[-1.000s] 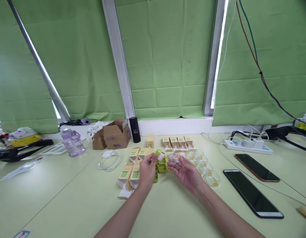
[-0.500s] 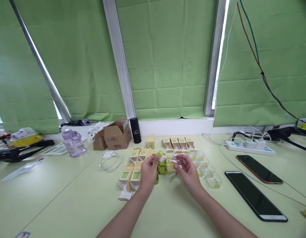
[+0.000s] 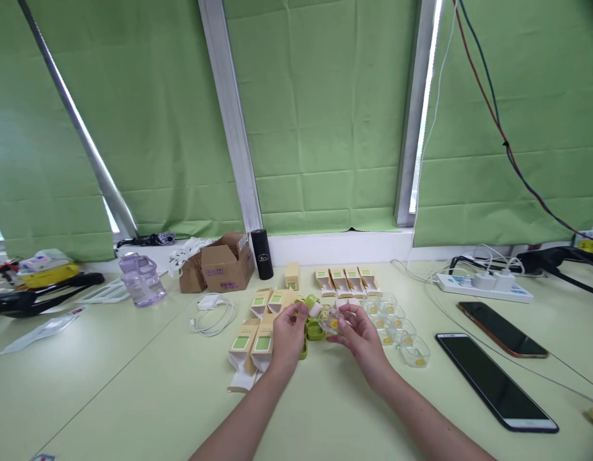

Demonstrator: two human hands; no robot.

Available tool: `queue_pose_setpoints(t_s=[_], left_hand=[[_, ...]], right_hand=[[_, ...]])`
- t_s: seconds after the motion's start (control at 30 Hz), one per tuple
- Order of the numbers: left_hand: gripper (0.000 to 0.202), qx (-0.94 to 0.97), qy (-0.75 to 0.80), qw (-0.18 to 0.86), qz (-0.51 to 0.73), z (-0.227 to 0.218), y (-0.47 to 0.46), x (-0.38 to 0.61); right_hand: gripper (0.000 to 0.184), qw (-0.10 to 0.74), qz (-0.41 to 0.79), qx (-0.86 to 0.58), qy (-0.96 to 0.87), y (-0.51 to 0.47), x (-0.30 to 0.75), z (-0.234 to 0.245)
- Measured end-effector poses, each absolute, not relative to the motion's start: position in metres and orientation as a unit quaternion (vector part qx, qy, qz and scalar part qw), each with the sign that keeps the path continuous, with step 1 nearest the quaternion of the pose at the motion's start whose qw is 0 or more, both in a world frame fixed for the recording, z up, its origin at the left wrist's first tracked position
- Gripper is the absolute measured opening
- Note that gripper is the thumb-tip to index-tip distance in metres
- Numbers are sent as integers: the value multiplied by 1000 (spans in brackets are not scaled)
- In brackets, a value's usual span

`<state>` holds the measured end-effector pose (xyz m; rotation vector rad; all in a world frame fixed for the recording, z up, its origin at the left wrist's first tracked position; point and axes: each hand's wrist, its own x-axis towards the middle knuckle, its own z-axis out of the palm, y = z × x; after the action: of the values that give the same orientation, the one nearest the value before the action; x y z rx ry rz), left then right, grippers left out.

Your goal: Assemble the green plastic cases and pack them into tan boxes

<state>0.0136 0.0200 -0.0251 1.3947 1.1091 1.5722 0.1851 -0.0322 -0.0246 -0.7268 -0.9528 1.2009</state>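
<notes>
Thumb and fingertips of my right hand point(image 3: 360, 338) grip a small clear plastic case point(image 3: 331, 320) with a yellow spot on it, tilted above the table. My left hand point(image 3: 290, 333) is closed in a pinch just left of it; what its fingertips hold is too small to make out. Beyond and between the hands are small green cases point(image 3: 315, 330), partly hidden by my left hand, and a whitish piece point(image 3: 314, 310) beside them. Several more clear cases point(image 3: 414, 351) with yellow spots lie right of my right hand. Cardboard packets point(image 3: 239, 344) with green labels lie beside my left hand.
More open packets point(image 3: 347, 282) stand in a row at the back, near a single carton point(image 3: 292, 275). Two phones point(image 3: 495, 381) and a power strip point(image 3: 486, 286) are on the right. A white cable point(image 3: 214, 314), brown box point(image 3: 228, 262), black cylinder point(image 3: 262, 254) and purple bottle point(image 3: 141, 280) are left.
My right hand has turned the clear case, so its yellow spot now faces me more fully, and its fingers have shifted underneath. My left hand stays almost still.
</notes>
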Motion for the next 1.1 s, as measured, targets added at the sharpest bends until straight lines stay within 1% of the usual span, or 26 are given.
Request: queue_pose_setpoints(t_s=[0.17,0.37,0.53,0.63,0.87,1.0,1.1], left_hand=[[68,561,451,348,601,-25,20,13],[67,577,454,347,583,-22,16,15],[70,586,459,345,571,-21,14,15],[71,590,459,344,568,-22,13,16],[68,620,449,334,549,-22,6,19],[69,620,456,332,545,-21,5,20],[69,616,461,329,547,-20,4,21]], right_hand=[[61,631,580,-335,-392,-34,184,-23],[55,643,635,-252,-347,-35,184,-23],[48,623,668,-211,-348,-37,186,-23],[48,617,669,-206,-359,-38,185,-25],[50,624,649,-220,-376,-36,182,-31],[52,618,636,-259,-382,-35,182,-33],[55,629,608,-284,-392,-35,183,-34]])
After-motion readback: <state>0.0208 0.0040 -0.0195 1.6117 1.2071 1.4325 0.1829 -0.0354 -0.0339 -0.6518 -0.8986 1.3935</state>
